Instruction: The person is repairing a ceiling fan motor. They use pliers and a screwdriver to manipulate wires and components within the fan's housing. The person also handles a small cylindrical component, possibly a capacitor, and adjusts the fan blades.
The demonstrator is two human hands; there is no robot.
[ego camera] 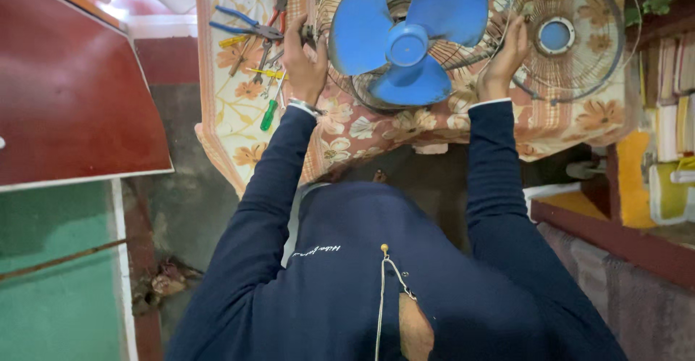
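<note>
From the head camera I look down over my own dark blue sleeves to a table draped in a floral tablecloth (pixel 347 133). On it lies a fan with three blue blades (pixel 407 42), sitting face-up inside its rear wire guard (pixel 474 53), at the far middle of the table.

My left hand (pixel 304 60) is on the left rim of that guard, fingers curled together over the wires; a bracelet sits at the wrist. My right hand (pixel 503 60) grips the right rim, fingers bent and pressed close together around the wire edge. Both hands touch the guard, one on each side of the blades, and neither touches the blades themselves.

Just right of my right hand, lying flat on the cloth, is the detached front guard (pixel 572 39), a round wire grille with a blue centre cap; it overlaps the edge of the rear guard.

On the left of my left hand is a scatter of tools: blue-handled pliers (pixel 239 24), red-handled pliers (pixel 279 6), a green-handled screwdriver (pixel 269 115) nearer to me, and a yellow-handled one (pixel 264 73) between them.

Far left, a dark red panel (pixel 72 93) stands apart from the table.
</note>
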